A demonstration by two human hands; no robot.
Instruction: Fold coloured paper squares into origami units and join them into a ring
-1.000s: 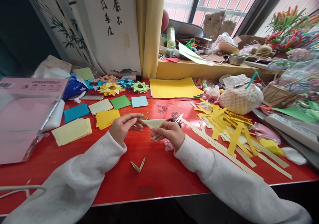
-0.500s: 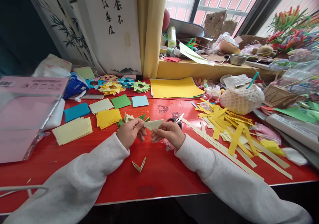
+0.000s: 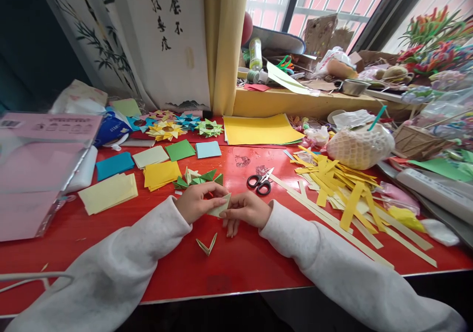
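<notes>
A small folded piece of pale green paper [image 3: 220, 208] is pinched between my two hands above the red table. My left hand [image 3: 201, 201] grips it from the left, thumb on top. On its other side my right hand [image 3: 247, 211] is closed on the lower right corner, partly covering it. Just in front of them lies a V-shaped folded paper piece [image 3: 207, 245]. Behind my left hand, several green and pale folded paper pieces [image 3: 201, 177] sit together. Black-handled scissors [image 3: 260, 182] lie partly spread behind my right hand.
Stacks of coloured paper, such as the yellow stack [image 3: 161, 174], stand to the left. Finished paper stars [image 3: 166, 130] and yellow sheets [image 3: 258, 130] lie at the back. Cut paper strips [image 3: 332, 184] spread at the right, near a net-wrapped fruit with a straw [image 3: 361, 147].
The folded paper has been turned and brought lower, and looks smaller between my fingers. My right hand has moved slightly left and down, uncovering the scissors' handles.
</notes>
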